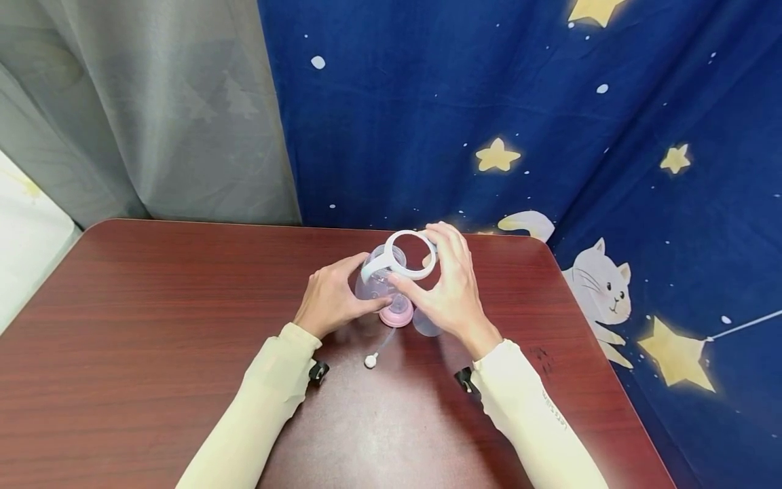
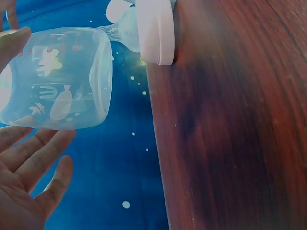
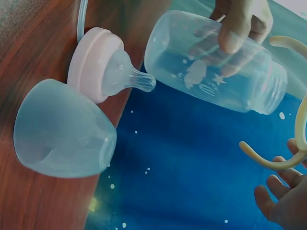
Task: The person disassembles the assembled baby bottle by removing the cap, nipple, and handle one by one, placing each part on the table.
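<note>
A clear baby bottle (image 3: 206,67), with no top on its threaded neck, is gripped by my left hand (image 1: 332,295) between thumb and fingers. It stands mouth up, apparently just off the table. My right hand (image 1: 452,292) pinches a white bottle handle (image 1: 383,261), a ring with two curved grips, close over the bottle's mouth. The ring is apart from the neck in the right wrist view. Below the hands, a pink collar with a clear nipple (image 3: 88,64) sits on the table, nipple up. Beside it stands a translucent dome cap (image 3: 62,134), partly behind my right hand in the head view.
A thin straw with a white weighted end (image 1: 370,360) lies in front of the pink collar. The reddish-brown wooden table (image 1: 183,339) ends at a blue star-patterned curtain (image 1: 397,122) and a grey curtain (image 1: 201,136) behind. Both wrists carry small black cameras.
</note>
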The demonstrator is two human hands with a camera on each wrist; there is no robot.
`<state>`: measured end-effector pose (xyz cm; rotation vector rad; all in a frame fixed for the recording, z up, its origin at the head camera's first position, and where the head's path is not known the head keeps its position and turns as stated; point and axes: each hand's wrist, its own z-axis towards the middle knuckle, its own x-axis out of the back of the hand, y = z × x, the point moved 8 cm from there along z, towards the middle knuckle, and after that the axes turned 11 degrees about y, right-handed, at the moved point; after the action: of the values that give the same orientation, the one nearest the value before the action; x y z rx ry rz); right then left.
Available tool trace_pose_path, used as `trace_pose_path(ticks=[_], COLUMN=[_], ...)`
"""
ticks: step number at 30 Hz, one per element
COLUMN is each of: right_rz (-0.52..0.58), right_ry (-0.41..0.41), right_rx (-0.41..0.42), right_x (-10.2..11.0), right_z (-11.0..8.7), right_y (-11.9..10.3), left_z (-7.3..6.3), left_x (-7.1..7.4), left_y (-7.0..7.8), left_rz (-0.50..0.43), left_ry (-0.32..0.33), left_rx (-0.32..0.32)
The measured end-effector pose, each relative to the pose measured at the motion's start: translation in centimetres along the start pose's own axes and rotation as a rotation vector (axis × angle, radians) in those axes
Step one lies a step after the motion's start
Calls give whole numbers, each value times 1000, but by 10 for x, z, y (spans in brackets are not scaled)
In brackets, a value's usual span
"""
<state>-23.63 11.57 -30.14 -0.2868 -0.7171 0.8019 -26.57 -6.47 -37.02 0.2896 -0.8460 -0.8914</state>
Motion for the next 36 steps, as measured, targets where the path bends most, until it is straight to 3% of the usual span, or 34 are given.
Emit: trace_pose_path(ticks=[16,26,36], right_rz=[-89,-232,-369], right_ry=[-143,-275,-394], right_rx=[10,-25,-94], right_x=[7,-3,-4], right_z=[-34,-69,-90], right_y=[13,26,40], left_z=[1,2,3], left_x=[10,12,11], left_y=[-6,-8,-10], left_rz=[-5,-7,7], left_ry=[34,66,59], left_rx=[50,48,56])
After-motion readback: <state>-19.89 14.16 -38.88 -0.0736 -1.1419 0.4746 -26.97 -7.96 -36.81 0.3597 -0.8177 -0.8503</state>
